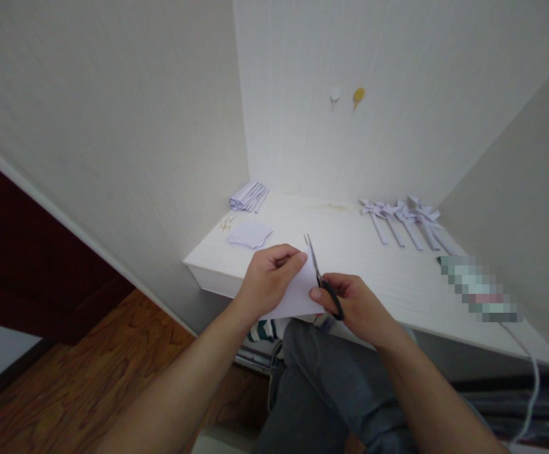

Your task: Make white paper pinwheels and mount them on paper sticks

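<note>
My left hand [267, 277] grips a white sheet of paper [298, 296] by its upper left edge, over the near edge of the white table [397, 284]. My right hand [354, 306] holds black-handled scissors [322, 280], fingers through the loops. The blades point up and away, slightly parted, against the right edge of the sheet near my left fingertips.
A stack of small white paper squares [250, 234] and a bundle of folded strips [248, 196] lie at the table's left back. Several paper pinwheels on sticks [404, 221] lie at the right back. A pixelated object [478, 290] with a white cord sits at the right. Walls enclose the table.
</note>
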Tool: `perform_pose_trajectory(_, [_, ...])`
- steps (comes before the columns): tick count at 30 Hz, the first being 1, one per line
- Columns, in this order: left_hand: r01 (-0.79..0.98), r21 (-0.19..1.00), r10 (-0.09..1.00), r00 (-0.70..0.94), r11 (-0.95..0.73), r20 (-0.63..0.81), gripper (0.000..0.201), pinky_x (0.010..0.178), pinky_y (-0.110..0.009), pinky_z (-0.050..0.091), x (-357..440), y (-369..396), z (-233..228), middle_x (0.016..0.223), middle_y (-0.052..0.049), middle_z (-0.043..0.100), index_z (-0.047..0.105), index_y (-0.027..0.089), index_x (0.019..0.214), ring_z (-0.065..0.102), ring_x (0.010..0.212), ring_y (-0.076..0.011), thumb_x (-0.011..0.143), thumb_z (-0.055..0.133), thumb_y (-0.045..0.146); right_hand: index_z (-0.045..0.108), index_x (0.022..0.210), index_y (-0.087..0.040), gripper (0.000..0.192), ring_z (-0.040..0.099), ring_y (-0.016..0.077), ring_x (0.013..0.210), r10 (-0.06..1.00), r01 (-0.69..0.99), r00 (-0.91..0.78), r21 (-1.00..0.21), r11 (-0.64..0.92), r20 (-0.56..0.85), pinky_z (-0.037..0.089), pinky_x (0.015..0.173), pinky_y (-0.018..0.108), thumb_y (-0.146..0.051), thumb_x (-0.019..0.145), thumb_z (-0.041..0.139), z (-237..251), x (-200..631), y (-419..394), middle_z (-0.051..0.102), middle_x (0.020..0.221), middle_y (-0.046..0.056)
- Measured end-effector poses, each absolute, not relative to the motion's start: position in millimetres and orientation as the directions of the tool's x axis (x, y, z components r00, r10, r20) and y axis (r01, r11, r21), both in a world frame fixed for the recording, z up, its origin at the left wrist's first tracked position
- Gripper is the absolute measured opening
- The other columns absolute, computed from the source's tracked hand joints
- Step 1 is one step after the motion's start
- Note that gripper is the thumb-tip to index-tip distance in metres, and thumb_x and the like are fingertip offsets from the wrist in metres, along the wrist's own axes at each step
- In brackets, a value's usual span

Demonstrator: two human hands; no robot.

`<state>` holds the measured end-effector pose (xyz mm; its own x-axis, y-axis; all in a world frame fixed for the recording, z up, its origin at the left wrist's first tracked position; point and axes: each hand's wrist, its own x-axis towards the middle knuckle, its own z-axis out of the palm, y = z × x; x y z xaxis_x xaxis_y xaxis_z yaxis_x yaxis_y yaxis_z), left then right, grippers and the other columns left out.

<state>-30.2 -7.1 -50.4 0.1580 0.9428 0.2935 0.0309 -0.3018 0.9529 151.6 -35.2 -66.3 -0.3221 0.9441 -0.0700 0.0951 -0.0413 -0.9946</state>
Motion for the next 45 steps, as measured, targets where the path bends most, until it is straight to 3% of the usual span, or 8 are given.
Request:
perform_pose_trajectory(12, [-0.062, 0.977, 0.976, 0.067, -0.204, 0.208, 0.027, 0.056, -0.025, 0.037, -30, 1, -67, 0.064, 0.002, 0.061, 0.073, 0.017, 0.070, 0.049, 0.060, -0.0125, 0.079, 0.073, 0.042, 0.068, 0.061, -0.019, 0.049, 0.046, 0.0136, 0.054, 0.988, 0.333, -0.144, -0.943, -0.012, -0.063, 0.035, 0.055, 0.029, -0.066, 0.078, 0.070, -75, 160, -20, 0.056, 0.054, -0.001])
perform_pose_trajectory(15, [-0.122, 0.980, 0.987, 0.006, -0.158, 0.160, 0.028, 0.059, -0.025, 0.038, -30, 9, -78, 0.067, 0.001, 0.063, 0.077, 0.017, 0.075, 0.050, 0.063, -0.0129, 0.076, 0.076, 0.044, 0.076, 0.069, -0.018, 0.040, 0.052, 0.0155, 0.058, 0.994, 0.402, -0.072, -0.914, -0.047, -0.083, 0.037, 0.056, 0.029, -0.058, 0.069, 0.081, -83, 177, -10, 0.067, 0.063, 0.002])
perform_pose_trajectory(19, [-0.165, 0.980, 0.993, -0.056, -0.111, 0.103, 0.030, 0.057, -0.024, 0.035, -30, 15, -90, 0.064, 0.002, 0.058, 0.078, 0.016, 0.076, 0.045, 0.061, -0.0112, 0.075, 0.078, 0.046, 0.074, 0.061, -0.018, 0.040, 0.046, 0.0138, 0.051, 0.997, 0.454, 0.009, -0.888, -0.078, -0.083, 0.030, 0.051, 0.029, -0.055, 0.061, 0.088, -86, 197, -3, 0.062, 0.052, 0.001])
perform_pose_trajectory(24, [-0.183, 0.979, 0.994, -0.068, -0.093, 0.082, 0.034, 0.055, -0.023, 0.036, -24, 16, -96, 0.064, 0.002, 0.057, 0.078, 0.016, 0.078, 0.045, 0.061, -0.0116, 0.073, 0.080, 0.050, 0.079, 0.076, -0.016, 0.048, 0.054, 0.0154, 0.057, 0.997, 0.342, -0.061, -0.939, -0.023, -0.047, 0.041, 0.058, 0.030, -0.064, 0.073, 0.077, -76, 191, -8, 0.067, 0.061, 0.003])
perform_pose_trajectory(30, [-0.211, 0.973, 0.996, -0.039, -0.089, 0.082, 0.036, 0.056, -0.023, 0.041, -15, 12, -94, 0.066, 0.001, 0.059, 0.075, 0.015, 0.076, 0.047, 0.062, -0.0111, 0.074, 0.080, 0.051, 0.076, 0.081, -0.017, 0.034, 0.058, 0.0145, 0.059, 0.988, 0.037, -0.146, -0.998, -0.053, -0.058, 0.043, 0.061, 0.029, -0.045, 0.066, 0.087, -78, 172, -17, 0.069, 0.063, 0.001])
perform_pose_trajectory(35, [-0.204, 0.978, 0.998, 0.019, -0.047, 0.052, 0.041, 0.056, -0.023, 0.044, -10, 12, -94, 0.070, 0.000, 0.061, 0.076, 0.015, 0.083, 0.052, 0.063, -0.0117, 0.075, 0.079, 0.055, 0.072, 0.065, -0.017, 0.026, 0.055, 0.0139, 0.053, 0.996, 0.015, -0.077, -0.999, -0.047, -0.048, 0.042, 0.057, 0.029, -0.039, 0.062, 0.086, -78, 173, -16, 0.064, 0.055, 0.000])
perform_pose_trajectory(39, [-0.193, 0.981, 0.997, 0.082, 0.019, -0.003, 0.051, 0.053, -0.023, 0.044, -7, 8, -92, 0.071, 0.002, 0.061, 0.071, 0.018, 0.113, 0.057, 0.063, -0.0138, 0.074, 0.079, 0.051, 0.071, 0.061, -0.017, 0.027, 0.054, 0.0132, 0.052, 0.999, 0.009, 0.031, -1.000, -0.018, -0.018, 0.042, 0.056, 0.030, -0.040, 0.062, 0.084, -78, 180, -10, 0.065, 0.056, 0.000])
perform_pose_trajectory(45, [0.057, 0.979, 0.972, 0.138, -0.198, 0.188, 0.060, 0.067, -0.025, 0.052, -1, 0, -97, 0.103, -0.005, 0.070, 0.061, 0.021, 0.120, 0.068, 0.084, -0.0176, 0.064, 0.084, 0.021, 0.073, 0.065, -0.016, 0.027, 0.052, 0.0126, 0.050, 0.989, 0.015, 0.147, -0.999, -0.028, -0.025, 0.037, 0.052, 0.029, -0.042, 0.062, 0.084, -84, 187, -3, 0.068, 0.057, 0.003])
